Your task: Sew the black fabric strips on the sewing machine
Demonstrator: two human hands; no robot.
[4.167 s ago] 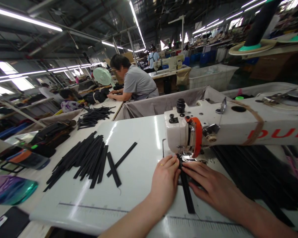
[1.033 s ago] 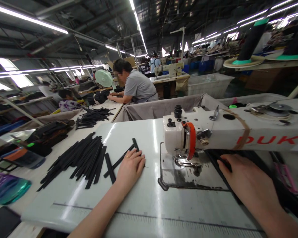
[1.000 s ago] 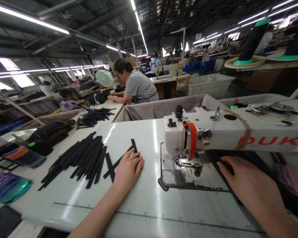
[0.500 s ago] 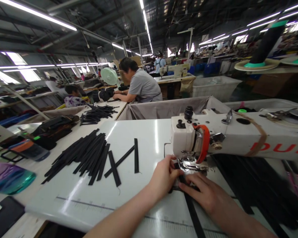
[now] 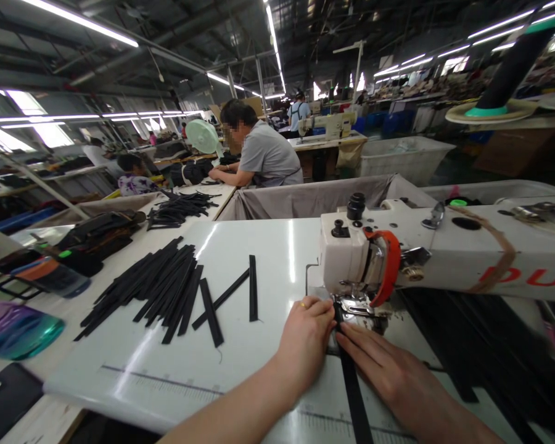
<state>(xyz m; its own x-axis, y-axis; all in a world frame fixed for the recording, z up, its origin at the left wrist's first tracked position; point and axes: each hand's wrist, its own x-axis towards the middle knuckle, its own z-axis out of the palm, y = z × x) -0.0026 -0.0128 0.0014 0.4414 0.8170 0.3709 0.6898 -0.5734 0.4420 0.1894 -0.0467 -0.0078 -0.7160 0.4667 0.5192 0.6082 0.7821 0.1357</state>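
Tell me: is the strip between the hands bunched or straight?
Straight where visible: the black strip runs unbent from the sewing machine, between left hand and right hand; its near end is out of view.

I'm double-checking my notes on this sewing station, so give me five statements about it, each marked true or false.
1. The left hand and right hand both touch a black strip at the sewing machine. True.
2. The machine's curved guard is blue. False: the curved guard is orange-red.
3. Two loose strips beside the pile cross each other. True.
4. A ring is on the right hand. False: the ring is on the left hand.
5. A ruler scale is marked on the table. True.
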